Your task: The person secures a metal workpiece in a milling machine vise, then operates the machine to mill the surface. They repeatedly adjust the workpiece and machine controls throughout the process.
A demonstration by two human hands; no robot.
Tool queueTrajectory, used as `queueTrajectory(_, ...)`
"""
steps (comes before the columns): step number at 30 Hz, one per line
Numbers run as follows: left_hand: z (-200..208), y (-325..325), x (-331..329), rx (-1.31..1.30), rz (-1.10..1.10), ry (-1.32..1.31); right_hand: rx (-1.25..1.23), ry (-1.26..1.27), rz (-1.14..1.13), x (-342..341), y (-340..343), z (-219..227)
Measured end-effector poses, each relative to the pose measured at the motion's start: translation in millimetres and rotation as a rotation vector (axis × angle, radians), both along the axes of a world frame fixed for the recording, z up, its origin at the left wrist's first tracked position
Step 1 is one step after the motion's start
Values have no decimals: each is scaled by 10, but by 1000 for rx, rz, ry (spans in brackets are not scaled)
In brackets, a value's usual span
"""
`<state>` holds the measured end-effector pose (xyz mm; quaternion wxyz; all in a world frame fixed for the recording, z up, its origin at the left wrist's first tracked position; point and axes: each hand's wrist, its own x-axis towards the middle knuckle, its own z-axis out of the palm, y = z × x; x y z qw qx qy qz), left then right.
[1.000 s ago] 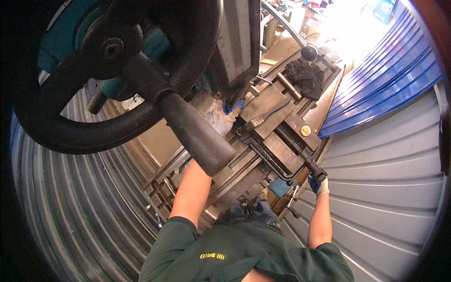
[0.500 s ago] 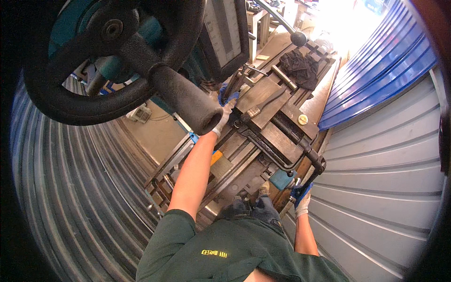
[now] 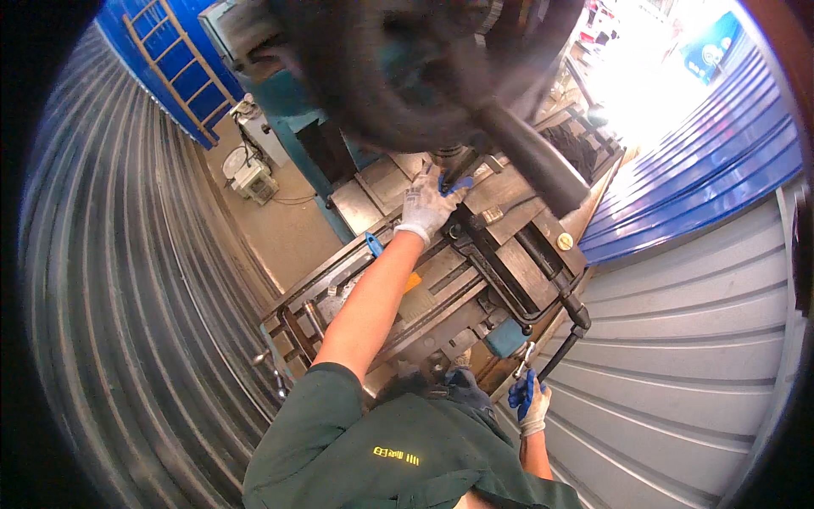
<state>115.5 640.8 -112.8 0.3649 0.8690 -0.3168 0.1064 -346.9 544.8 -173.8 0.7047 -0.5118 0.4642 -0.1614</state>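
Observation:
My left hand (image 3: pixel 428 205), in a grey and blue glove, reaches to the far left end of the machine vise (image 3: pixel 515 273). Its fingers are spread around a dark part below the spindle, and their tips are partly hidden. My right hand (image 3: pixel 532 405), gloved alike, is low on the right with its fingers curled at the near end of the dark vise handle (image 3: pixel 561 355). That handle slants down from the vise screw. A brush (image 3: pixel 490 217) with a dark handle lies on top of the vise, left of a small round yellowish piece (image 3: pixel 565 242).
A large black handwheel (image 3: pixel 373 93) with a thick grip (image 3: pixel 543 170) hangs over the work, blurred. Beside the right hand are a teal block (image 3: pixel 506 338) and a shiny crank (image 3: pixel 524 360). Ribbed metal walls (image 3: pixel 678 314) stand on both sides. A ladder (image 3: pixel 182 64) leans at the far left.
The view has swung left, and the handwheel now sits further right in it. My right hand has come nearer to me, with more of the vise handle showing. My left hand's fingers are more spread.

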Motion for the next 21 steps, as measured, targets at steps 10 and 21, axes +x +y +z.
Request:
queueTrajectory(10, 587, 60, -213, -56, 24, 169, 448, -227, -156, 215, -42, 13)
queueTrajectory(21, 512, 31, -198, -25, 45, 103, 315, 28, -183, 309, 260, 1017)
